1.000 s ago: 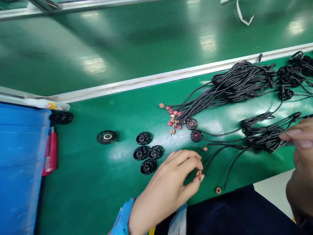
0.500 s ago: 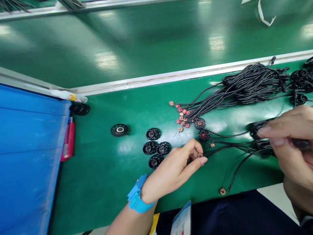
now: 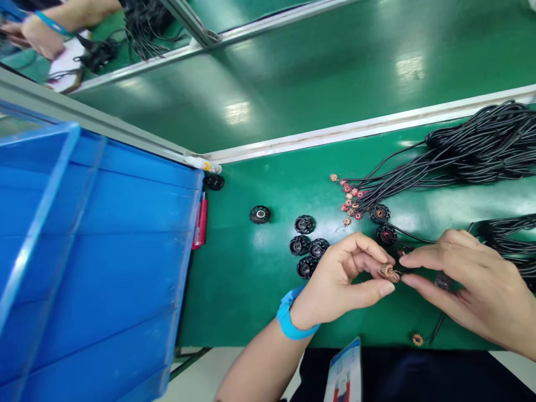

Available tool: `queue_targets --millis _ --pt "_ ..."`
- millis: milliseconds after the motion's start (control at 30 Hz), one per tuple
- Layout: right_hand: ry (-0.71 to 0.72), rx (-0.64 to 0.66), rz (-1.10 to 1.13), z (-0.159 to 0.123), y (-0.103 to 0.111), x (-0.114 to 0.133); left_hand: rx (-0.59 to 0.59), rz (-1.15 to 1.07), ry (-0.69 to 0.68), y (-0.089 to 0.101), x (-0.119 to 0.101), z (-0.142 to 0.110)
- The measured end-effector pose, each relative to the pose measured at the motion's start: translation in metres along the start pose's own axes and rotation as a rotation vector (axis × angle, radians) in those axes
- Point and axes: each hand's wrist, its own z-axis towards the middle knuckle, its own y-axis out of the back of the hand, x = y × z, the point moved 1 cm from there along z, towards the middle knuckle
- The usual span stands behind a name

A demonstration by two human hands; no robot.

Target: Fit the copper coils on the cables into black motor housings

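A small copper-wound coil [image 3: 388,271] is held in the fingers of my left hand [image 3: 343,273], which wears a blue wrist strap [image 3: 292,315]. My right hand [image 3: 481,285] is close on the right, its thumb and forefinger tips beside the coil's fine wire ends. Tucked within that hand is a dark rounded object [image 3: 443,281], mostly covered, its kind unclear. Several black round housings [image 3: 304,224] lie left of my left hand. Just beyond the hands, two black housings [image 3: 386,234] contain coils. Another loose coil [image 3: 417,338] rests near the front edge.
Black cables [image 3: 477,151] with red and copper coils [image 3: 349,196] at their ends lie behind the hands. A large blue bin [image 3: 125,268] stands left, beside a red-handled cutter [image 3: 200,223]. Across the divider, a co-worker's hand [image 3: 42,34] shows.
My right hand has come left and down to the coil in my left hand. The view has swung left, showing more of the blue bin and a co-worker's arm.
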Motion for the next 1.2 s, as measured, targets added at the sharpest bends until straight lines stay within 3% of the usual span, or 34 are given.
queue_targets --millis 267,567,800,1200 --pt "0.058 -0.141 -0.006 0.008 0.004 0.01 -0.079 -0.051 0.029 -0.003 0.001 -0.003" --pt "0.045 -0.118 0.015 0.007 0.003 0.01 -0.004 -0.179 -0.035 -0.005 0.008 -0.003" --pt "0.048 -0.11 0.021 0.009 0.003 0.01 -0.061 -0.098 -0.035 -0.008 0.008 -0.004" --pt "0.087 -0.099 -0.002 0.006 0.004 0.009 -0.124 -0.251 -0.001 -0.012 0.006 0.0"
